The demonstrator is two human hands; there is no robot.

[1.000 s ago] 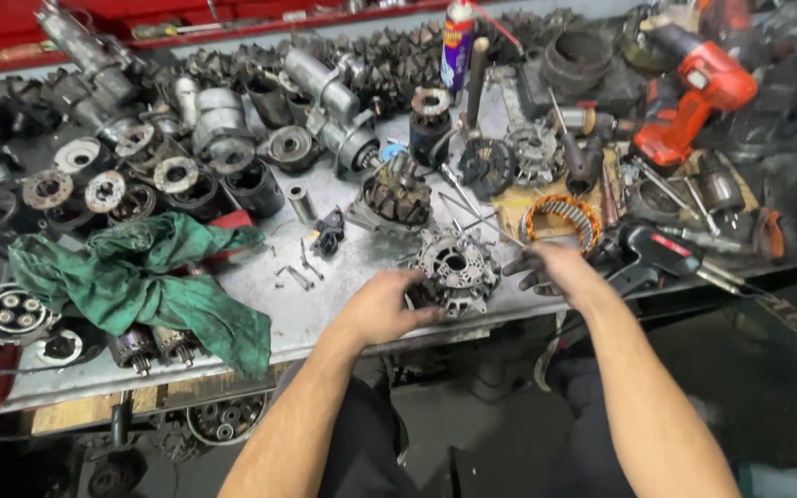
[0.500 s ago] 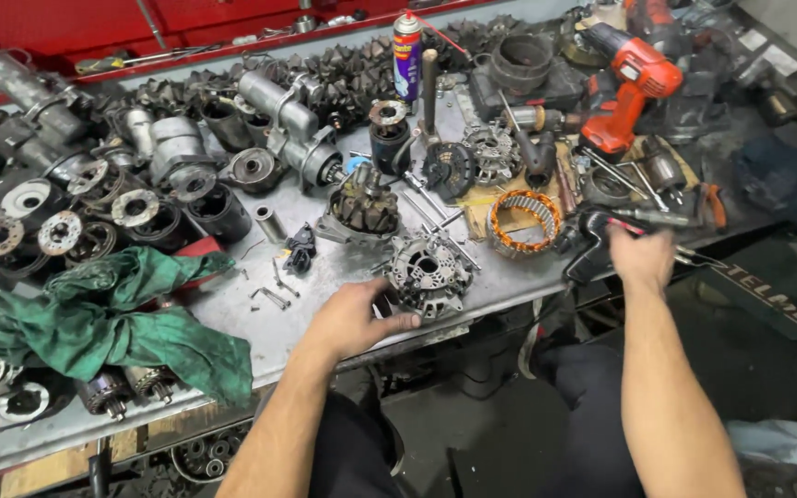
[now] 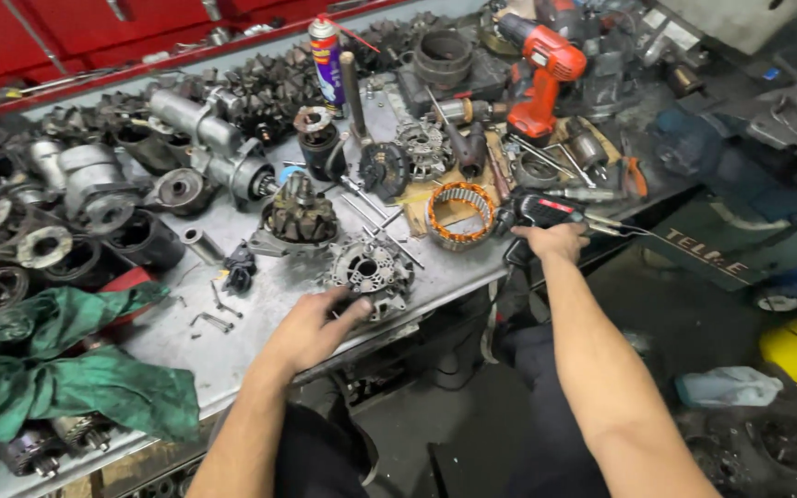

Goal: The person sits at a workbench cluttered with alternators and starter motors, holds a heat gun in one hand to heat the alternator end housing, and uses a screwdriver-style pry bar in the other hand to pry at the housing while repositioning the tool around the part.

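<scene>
A grey alternator end housing [image 3: 367, 271] lies on the metal workbench [image 3: 260, 304] near its front edge. My left hand [image 3: 311, 327] rests against the housing's near side, fingers curled on its rim. My right hand [image 3: 555, 240] is at the bench's right edge, closed around a black and red hand tool [image 3: 539, 211] with a thin metal tip pointing right. A copper-wound stator ring [image 3: 460, 214] lies between the two hands. A rotor with dark claw poles [image 3: 299, 218] stands just behind the housing.
A green rag [image 3: 66, 369] covers the bench's left front. Several alternator and starter parts crowd the back and left. A spray can [image 3: 327, 61] stands at the back, a red drill [image 3: 546, 74] at the right. Loose bolts [image 3: 214, 309] lie left of my left hand.
My right hand has moved right, off the housing, to the black and red tool at the bench edge and closed on it. My left hand has stayed at the housing.
</scene>
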